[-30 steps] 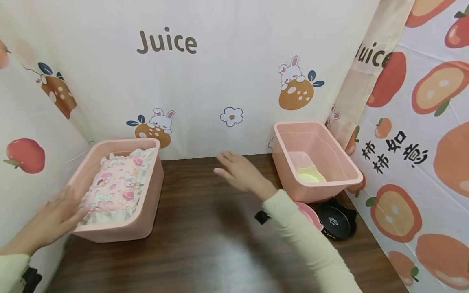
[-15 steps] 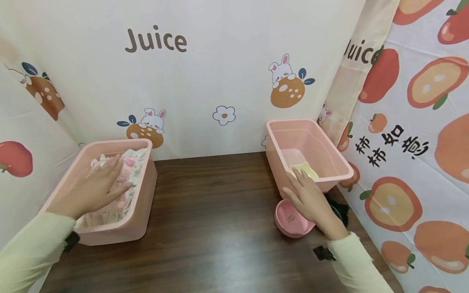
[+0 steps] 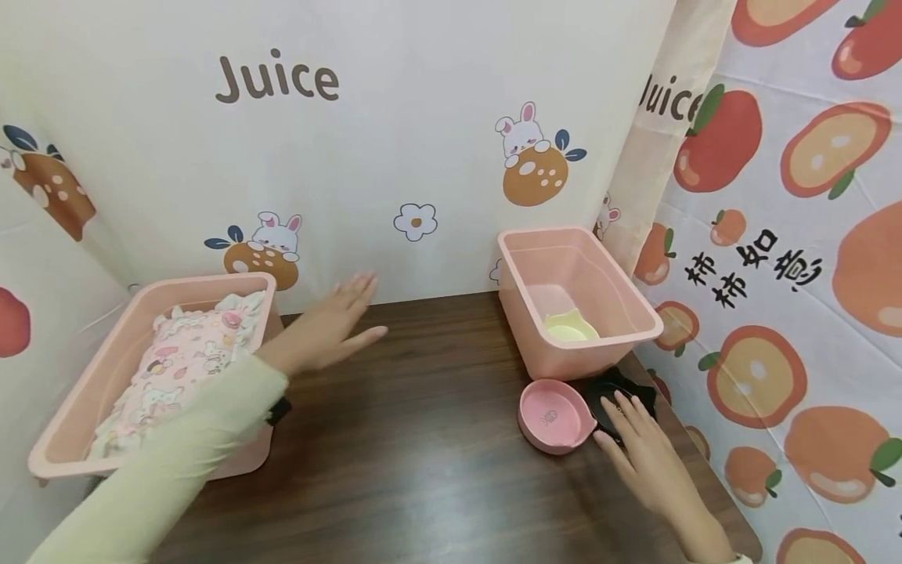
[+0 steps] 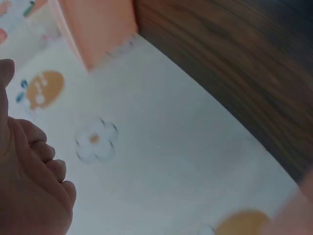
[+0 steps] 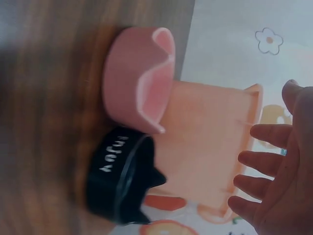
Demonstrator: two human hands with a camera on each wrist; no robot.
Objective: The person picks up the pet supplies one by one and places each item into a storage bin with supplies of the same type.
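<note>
My left hand [image 3: 326, 325] hovers over the table just right of the left pink bin, fingers extended, holding nothing. In that bin [image 3: 264, 462] lies a pink printed pillow [image 3: 186, 356] with white ruffled edges, partly hidden by my sleeve. My right hand [image 3: 651, 462] is held above the black cat-eared bowl [image 3: 599, 389], covering part of it, with its fingers spread. Just left of it stands a pink cat-eared bowl [image 3: 555, 417]. Both bowls also show in the right wrist view, the pink bowl [image 5: 132, 78] beside the black bowl [image 5: 115, 176], apart from my fingers.
A second pink bin [image 3: 528, 321] stands at the back right, with a pale yellow cat-eared bowl [image 3: 569, 326] inside. The dark wooden table [image 3: 423, 439] meets printed cloth walls [image 3: 395, 141] at the back and sides.
My left hand has swept right from the left bin to over the table. My right hand has moved right and toward me, to above the black bowl. The view has shifted slightly right.
</note>
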